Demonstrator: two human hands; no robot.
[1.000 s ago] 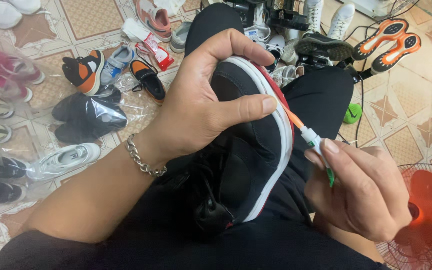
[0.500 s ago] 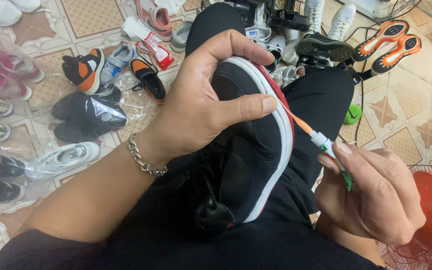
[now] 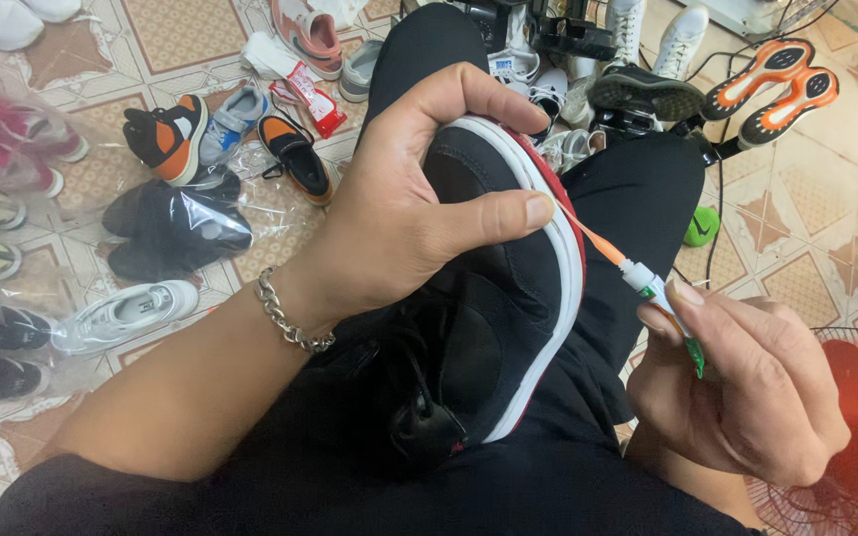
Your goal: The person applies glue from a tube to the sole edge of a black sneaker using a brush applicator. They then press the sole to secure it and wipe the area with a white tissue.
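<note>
From the head camera, the left hand (image 3: 399,213) is wrapped around a black sneaker (image 3: 494,328) resting on the lap, thumb on its white sole edge. The right hand (image 3: 742,387) pinches a small glue tube (image 3: 662,298), its orange nozzle touching the sole. Bagged shoes (image 3: 166,223) lie on the tiled floor (image 3: 826,248).
</note>
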